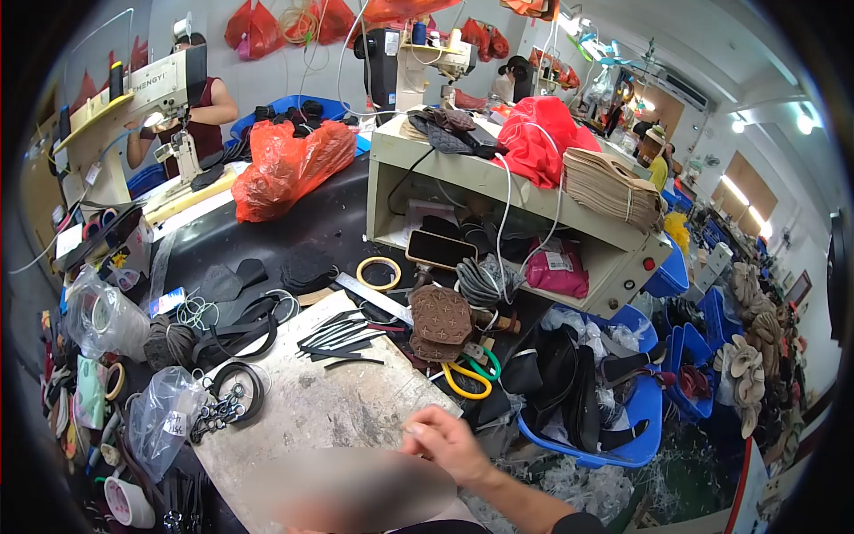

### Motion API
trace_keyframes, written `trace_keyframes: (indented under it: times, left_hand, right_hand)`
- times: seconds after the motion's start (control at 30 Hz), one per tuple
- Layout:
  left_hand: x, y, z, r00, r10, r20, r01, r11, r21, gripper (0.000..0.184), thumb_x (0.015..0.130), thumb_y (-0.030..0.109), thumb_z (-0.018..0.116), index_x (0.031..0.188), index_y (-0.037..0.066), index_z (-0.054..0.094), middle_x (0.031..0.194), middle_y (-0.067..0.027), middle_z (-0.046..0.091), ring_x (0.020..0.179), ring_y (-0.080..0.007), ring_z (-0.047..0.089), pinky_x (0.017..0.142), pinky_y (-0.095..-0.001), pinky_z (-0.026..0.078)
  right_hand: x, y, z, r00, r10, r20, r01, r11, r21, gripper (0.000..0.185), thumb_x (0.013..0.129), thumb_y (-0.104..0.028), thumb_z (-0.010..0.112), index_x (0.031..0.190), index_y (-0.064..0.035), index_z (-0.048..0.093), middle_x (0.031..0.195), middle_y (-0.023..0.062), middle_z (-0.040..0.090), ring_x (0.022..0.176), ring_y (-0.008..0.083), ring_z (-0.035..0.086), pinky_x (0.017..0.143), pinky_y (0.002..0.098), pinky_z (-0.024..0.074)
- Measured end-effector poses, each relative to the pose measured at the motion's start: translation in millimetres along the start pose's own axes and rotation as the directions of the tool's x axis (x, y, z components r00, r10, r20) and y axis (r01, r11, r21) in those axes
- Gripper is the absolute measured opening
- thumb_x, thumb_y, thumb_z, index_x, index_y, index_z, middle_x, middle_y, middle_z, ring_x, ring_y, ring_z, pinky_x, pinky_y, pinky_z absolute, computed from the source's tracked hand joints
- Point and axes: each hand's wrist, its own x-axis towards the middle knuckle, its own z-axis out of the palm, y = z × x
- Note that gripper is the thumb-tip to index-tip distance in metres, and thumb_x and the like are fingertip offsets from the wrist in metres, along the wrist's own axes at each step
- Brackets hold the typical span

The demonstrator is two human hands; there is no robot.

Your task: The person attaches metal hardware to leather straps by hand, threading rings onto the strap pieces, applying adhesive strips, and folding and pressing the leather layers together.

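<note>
My right hand (449,442) reaches in from the lower right over the front edge of a worn, pale work board (320,400). Its fingers are curled and pinched together; anything between them is too small or hidden to name. A blurred oval covers the bottom middle, with a skin-toned patch at its lower left; my left hand's fingers cannot be made out there. Beyond my right hand lie scissors with yellow and green handles (467,383) and a stack of brown patterned pieces (440,322). Thin black strips (342,338) are spread across the board's far part.
A blue bin (654,436) of black pieces stands right of the board. Behind are a phone (442,250), a tape roll (378,273) and a cream shelf unit (391,160). Metal clasps (222,409) and plastic bags lie left. A person sits at a sewing machine (169,84).
</note>
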Motion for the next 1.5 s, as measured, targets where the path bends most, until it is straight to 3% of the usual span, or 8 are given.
trace_keyframes:
  times: [0.1,0.17,0.23,0.33,0.43,0.73,0.93,1.5]
  left_hand:
    - [14.6,1.0,-36.8,0.991,-0.016,-0.132,0.002,0.995,-0.103,0.012,0.094,0.012,0.055,0.089,0.003,0.061,0.068,-0.0008,0.057,0.054,-0.0066,0.048,0.051,-0.0216,0.039]
    - [24.2,-2.4,-38.8,0.989,-0.018,-0.149,0.001,0.994,-0.111,0.009,0.089,0.011,0.058,0.086,0.003,0.060,0.068,-0.0021,0.058,0.056,-0.0083,0.053,0.049,-0.0214,0.041]
    - [24.7,4.0,-29.7,0.989,-0.090,-0.116,0.078,0.992,-0.104,0.017,0.088,0.014,0.063,0.086,-0.003,0.062,0.069,-0.0081,0.062,0.055,-0.0102,0.056,0.046,-0.0232,0.043]
    - [14.0,2.6,-19.1,0.994,-0.087,0.070,0.096,0.985,-0.144,0.014,0.093,0.010,0.057,0.093,-0.003,0.064,0.075,-0.0055,0.063,0.060,-0.0076,0.055,0.052,-0.0207,0.044]
    - [0.6,-1.1,-16.1,0.982,-0.109,0.156,0.131,0.982,-0.139,0.017,0.096,0.014,0.056,0.100,-0.002,0.064,0.081,-0.0042,0.065,0.066,-0.0057,0.058,0.058,-0.0194,0.048]
    - [-4.4,-19.9,-31.5,0.997,0.075,-0.001,-0.074,0.982,-0.176,0.043,0.093,0.000,0.057,0.135,-0.004,0.046,0.098,-0.0099,0.064,0.088,-0.0144,0.064,0.079,-0.0253,0.053]
    - [-2.2,-20.0,-26.6,0.955,0.285,-0.080,-0.247,0.917,0.312,0.041,0.088,-0.001,0.064,0.128,-0.004,0.053,0.094,-0.0131,0.070,0.083,-0.0167,0.069,0.075,-0.0259,0.055]
    - [-0.5,-24.3,-23.0,0.844,0.535,-0.033,-0.434,0.719,0.542,0.035,0.081,0.000,0.070,0.115,-0.001,0.063,0.093,-0.0147,0.070,0.078,-0.0188,0.070,0.069,-0.0279,0.055]
  right_hand:
    - [-27.3,-30.8,-43.0,0.845,0.439,0.305,-0.045,0.627,-0.778,0.027,0.096,-0.014,0.054,0.121,-0.0032,0.054,0.100,0.0102,0.066,0.090,0.0185,0.065,0.082,0.0321,0.0509]
    - [-58.5,7.8,-83.6,0.630,0.415,0.656,0.517,0.406,-0.753,0.040,0.092,-0.024,0.058,0.127,-0.0053,0.054,0.124,0.0184,0.059,0.110,0.0299,0.060,0.092,0.0411,0.0480]
    - [-55.1,-3.4,-60.0,0.634,0.615,0.468,0.362,0.299,-0.883,0.042,0.090,-0.021,0.062,0.128,-0.0048,0.054,0.125,0.0185,0.058,0.111,0.0312,0.059,0.093,0.0403,0.0475]
    - [-34.6,-24.9,12.9,0.851,-0.068,0.520,0.519,0.260,-0.814,0.050,0.078,-0.011,0.073,0.125,-0.0052,0.057,0.122,0.0170,0.057,0.109,0.0343,0.057,0.091,0.0395,0.0487]
    - [-6.6,-16.2,71.9,0.750,-0.239,0.617,0.653,0.117,-0.748,0.040,0.076,-0.009,0.073,0.115,-0.0050,0.063,0.109,0.0149,0.062,0.098,0.0288,0.061,0.085,0.0360,0.0477]
    - [15.5,1.8,80.9,0.743,-0.110,0.661,0.670,0.105,-0.735,0.018,0.080,-0.005,0.068,0.098,-0.0051,0.066,0.074,0.0039,0.059,0.067,0.0208,0.053,0.064,0.0342,0.0390]
    - [12.3,6.5,101.6,0.646,-0.133,0.752,0.744,-0.109,-0.659,0.020,0.075,-0.009,0.072,0.094,-0.0066,0.066,0.066,-0.0014,0.048,0.062,0.0158,0.047,0.067,0.0350,0.0328]
    - [18.5,16.3,114.3,0.662,0.045,0.748,0.742,-0.178,-0.647,0.018,0.077,-0.012,0.072,0.092,-0.0064,0.065,0.065,-0.0004,0.049,0.065,0.0176,0.048,0.072,0.0379,0.0331]
